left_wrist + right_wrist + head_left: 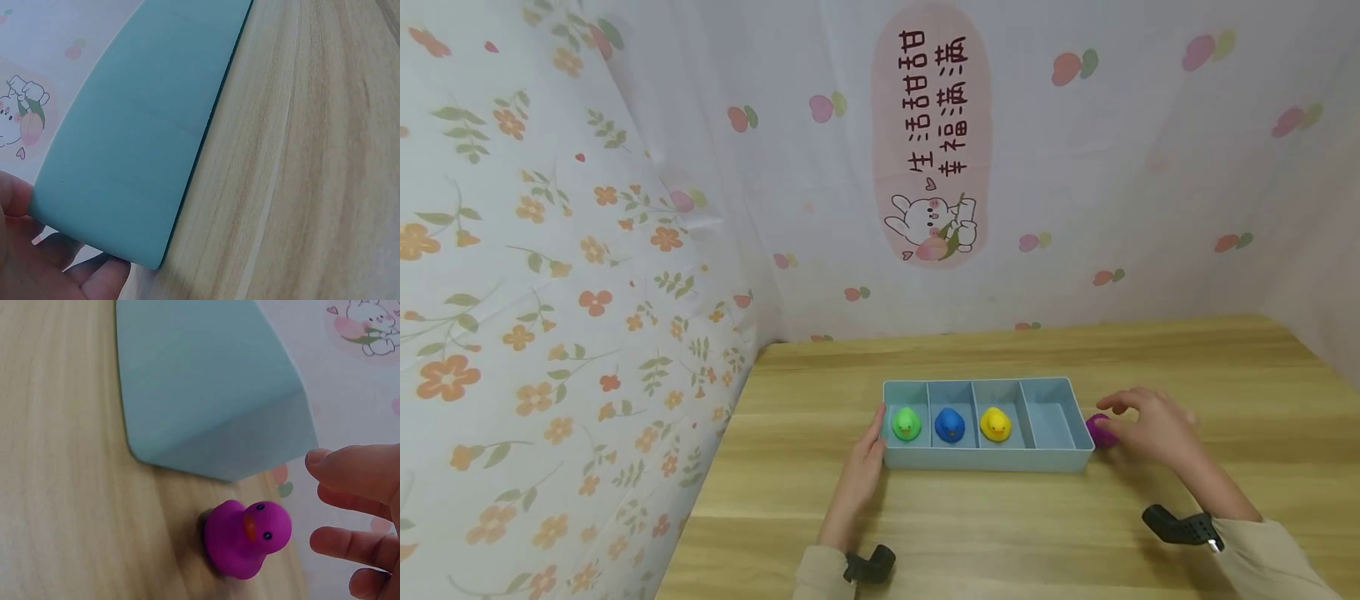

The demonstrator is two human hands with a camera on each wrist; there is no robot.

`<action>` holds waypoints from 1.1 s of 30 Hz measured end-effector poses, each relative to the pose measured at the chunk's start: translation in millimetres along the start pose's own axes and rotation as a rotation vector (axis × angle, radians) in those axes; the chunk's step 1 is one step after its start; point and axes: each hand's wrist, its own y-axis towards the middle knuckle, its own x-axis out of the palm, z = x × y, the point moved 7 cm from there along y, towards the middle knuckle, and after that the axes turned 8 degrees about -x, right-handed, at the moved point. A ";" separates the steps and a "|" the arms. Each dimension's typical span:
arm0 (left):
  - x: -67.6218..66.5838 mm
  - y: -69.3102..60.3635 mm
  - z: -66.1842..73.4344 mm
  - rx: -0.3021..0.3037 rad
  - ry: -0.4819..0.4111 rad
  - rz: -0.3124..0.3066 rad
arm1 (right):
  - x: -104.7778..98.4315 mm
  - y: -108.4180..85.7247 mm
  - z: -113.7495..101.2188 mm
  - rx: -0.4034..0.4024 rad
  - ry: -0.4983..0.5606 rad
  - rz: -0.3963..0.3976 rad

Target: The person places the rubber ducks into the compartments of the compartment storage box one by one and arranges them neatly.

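A light blue-green box (985,460) with a row of compartments rests on the table. From the left, it holds a green duck (906,425), a blue duck (951,426) and a yellow duck (996,425); the rightmost compartment holds nothing. My left hand (862,467) touches the box's left end, its fingertips against the end wall in the left wrist view. Just outside the right end, a purple duck (247,540) stands on the tabletop. Beside and above it is my right hand (1152,427), thumb and fingers spread apart; the right wrist view shows a gap between them and the duck.
The wooden table (985,533) extends around the box. A white patterned cloth (1075,167) hangs behind the table, and a floral cloth (565,333) hangs along the left. Black wrist straps (1183,528) sit on both arms.
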 end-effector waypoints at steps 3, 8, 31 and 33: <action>0.8 -0.8 0.4 0.015 0.008 0.000 | 2.3 -3.6 2.9 -0.007 0.010 0.002; 1.4 -1.0 -1.9 0.011 -0.002 0.000 | 8.4 -7.3 7.2 -0.018 0.023 -0.021; 2.1 1.1 -4.3 -0.006 -0.016 -0.007 | 25.7 -16.4 17.4 -0.102 0.051 0.004; 1.8 1.4 -4.0 -0.004 -0.019 -0.007 | 27.0 -16.6 18.8 -0.099 0.060 0.008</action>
